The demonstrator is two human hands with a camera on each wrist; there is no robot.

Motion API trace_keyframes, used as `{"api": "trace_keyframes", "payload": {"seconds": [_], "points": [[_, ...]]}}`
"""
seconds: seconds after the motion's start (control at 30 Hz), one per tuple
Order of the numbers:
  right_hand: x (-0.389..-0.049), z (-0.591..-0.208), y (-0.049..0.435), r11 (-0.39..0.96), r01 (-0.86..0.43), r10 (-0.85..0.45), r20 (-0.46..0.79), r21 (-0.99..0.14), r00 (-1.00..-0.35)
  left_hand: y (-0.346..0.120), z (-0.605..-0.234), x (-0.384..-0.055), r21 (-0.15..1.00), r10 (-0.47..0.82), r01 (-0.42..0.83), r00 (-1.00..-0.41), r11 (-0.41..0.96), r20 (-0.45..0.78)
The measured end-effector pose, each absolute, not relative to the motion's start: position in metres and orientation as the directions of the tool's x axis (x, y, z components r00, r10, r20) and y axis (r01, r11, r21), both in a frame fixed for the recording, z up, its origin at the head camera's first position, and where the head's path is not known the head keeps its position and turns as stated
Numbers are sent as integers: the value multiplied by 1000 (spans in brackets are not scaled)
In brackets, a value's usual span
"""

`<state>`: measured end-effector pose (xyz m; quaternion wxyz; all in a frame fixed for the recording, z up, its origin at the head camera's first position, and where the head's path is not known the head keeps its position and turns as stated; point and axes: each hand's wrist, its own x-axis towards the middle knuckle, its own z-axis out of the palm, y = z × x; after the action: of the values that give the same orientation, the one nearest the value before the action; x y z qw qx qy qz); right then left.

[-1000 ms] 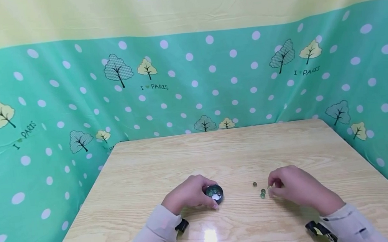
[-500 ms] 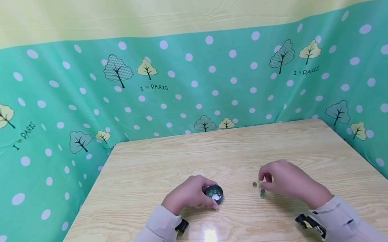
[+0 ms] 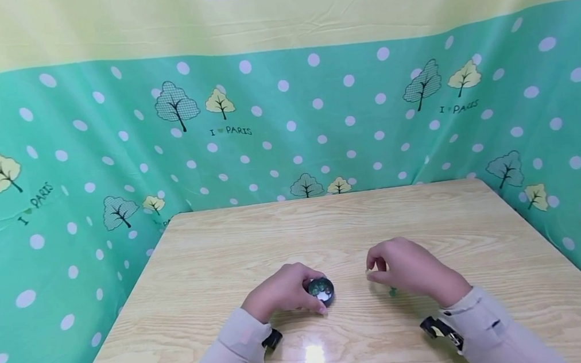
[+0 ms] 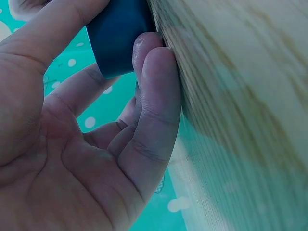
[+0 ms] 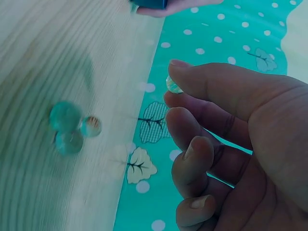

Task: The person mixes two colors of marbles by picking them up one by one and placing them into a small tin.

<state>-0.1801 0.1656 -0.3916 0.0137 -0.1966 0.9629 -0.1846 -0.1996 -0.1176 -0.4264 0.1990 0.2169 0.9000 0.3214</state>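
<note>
My left hand (image 3: 285,288) grips a small round dark-blue cup (image 3: 330,300) that stands on the table, thumb on its near side and fingers behind. Dark green marbles show inside it. Up close in the left wrist view, the cup's smooth blue wall (image 4: 118,41) appears between thumb and fingers. My right hand (image 3: 407,266), to the right of the cup, pinches a clear marble (image 5: 173,85) between thumb and index finger, its other fingers loosely bent. Below that hand lie a green marble (image 5: 66,115), a second one (image 5: 70,143) touching it, and a brownish marble (image 5: 91,126) beside them.
The light wood-grain table (image 3: 285,234) carries a bright glare patch near its front. A green dotted cloth (image 3: 317,127) hangs behind it and along both sides. Each wrist wears a black strap-like device, such as the right one (image 3: 441,331).
My right hand has moved left, past the loose marbles and toward the cup, with the clear marble in its pinch. The left hand and the cup have stayed in place.
</note>
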Motion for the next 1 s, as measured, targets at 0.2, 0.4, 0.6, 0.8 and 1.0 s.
{"api": "trace_keyframes", "payload": {"seconds": [0.2, 0.4, 0.6, 0.8, 1.0], "points": [[-185, -390, 155, 840, -403, -412, 57, -363, -909, -117, -425, -200, 659, 516, 267, -829, 703, -215], [-190, -387, 146, 818, -442, -446, 79, -368, -892, -116, -425, -200, 657, 525, 278, -824, 701, -213], [-193, -390, 140, 800, -474, -474, 96, -367, -875, -117, -425, -200, 660, 535, 284, -818, 696, -212], [-195, -397, 138, 803, -475, -474, 97, -360, -875, -117, -425, -202, 659, 544, 294, -813, 692, -209], [-196, -400, 134, 796, -488, -479, 120, -359, -870, -116, -425, -203, 653, 538, 291, -815, 699, -213]]}}
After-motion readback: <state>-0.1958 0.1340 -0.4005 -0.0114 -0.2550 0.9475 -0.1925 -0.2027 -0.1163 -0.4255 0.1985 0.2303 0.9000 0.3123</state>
